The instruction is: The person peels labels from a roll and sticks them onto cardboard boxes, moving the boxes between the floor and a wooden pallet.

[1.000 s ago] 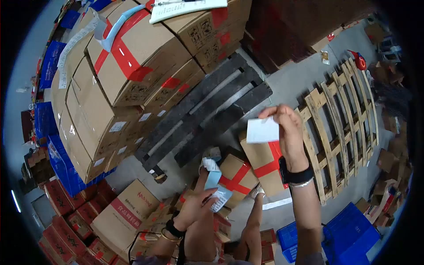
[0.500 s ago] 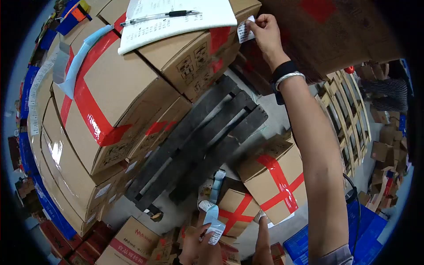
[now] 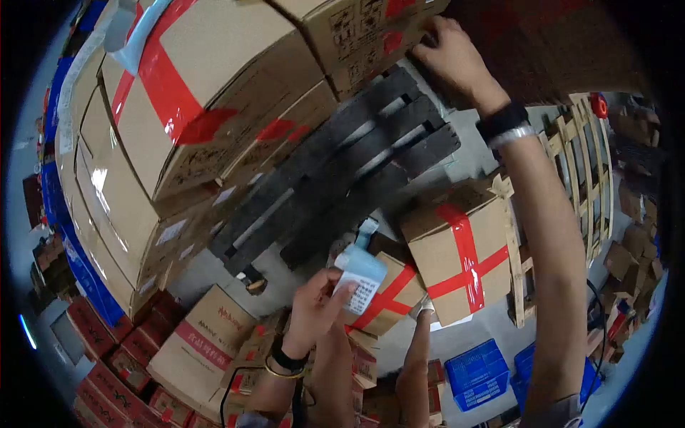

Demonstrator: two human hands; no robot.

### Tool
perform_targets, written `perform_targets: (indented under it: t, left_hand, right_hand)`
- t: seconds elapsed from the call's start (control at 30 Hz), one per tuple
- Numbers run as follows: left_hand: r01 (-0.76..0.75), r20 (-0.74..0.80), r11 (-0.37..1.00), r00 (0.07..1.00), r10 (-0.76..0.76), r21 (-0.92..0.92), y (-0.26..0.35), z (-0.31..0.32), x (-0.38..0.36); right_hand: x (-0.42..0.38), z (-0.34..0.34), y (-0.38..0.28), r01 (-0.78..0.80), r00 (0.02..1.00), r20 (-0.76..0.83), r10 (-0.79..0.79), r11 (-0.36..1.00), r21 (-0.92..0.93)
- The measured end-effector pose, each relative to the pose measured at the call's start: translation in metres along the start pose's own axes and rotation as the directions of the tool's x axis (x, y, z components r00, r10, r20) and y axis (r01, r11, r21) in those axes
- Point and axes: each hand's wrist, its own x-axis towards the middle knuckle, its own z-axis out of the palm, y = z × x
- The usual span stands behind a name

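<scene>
My left hand (image 3: 314, 303) pinches a strip of printed white labels (image 3: 364, 282) on pale blue backing at lower centre. The strip's printed side faces up. My right hand (image 3: 457, 60) is at the upper right, its fingers bent together against the edge of a taped carton (image 3: 371, 32). Whatever lies between its fingertips is hidden in shadow. A large carton with red tape (image 3: 235, 71) stands to the left, with a blue backing strip (image 3: 132, 50) on top.
A black pallet (image 3: 342, 171) lies beside the stack. Below are a red-taped carton (image 3: 467, 260), a smaller carton (image 3: 392, 292) and a printed carton (image 3: 203, 342). A wooden pallet (image 3: 581, 171) and blue crate (image 3: 477, 374) are on the right. Legs show below.
The view has shifted, and the notebook and pen have left it. The small label in my right hand no longer shows. My left hand has raised its label strip.
</scene>
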Motion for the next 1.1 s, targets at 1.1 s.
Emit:
perform_targets:
  t: [1.1]
  left_hand:
    - [-0.103,0.099,0.993,0.990,0.098,0.053,0.019,-0.053,-0.010]
  right_hand:
    - [-0.131,-0.031,-0.145,-0.492,0.357,0.752,-0.553,0.573,0.655]
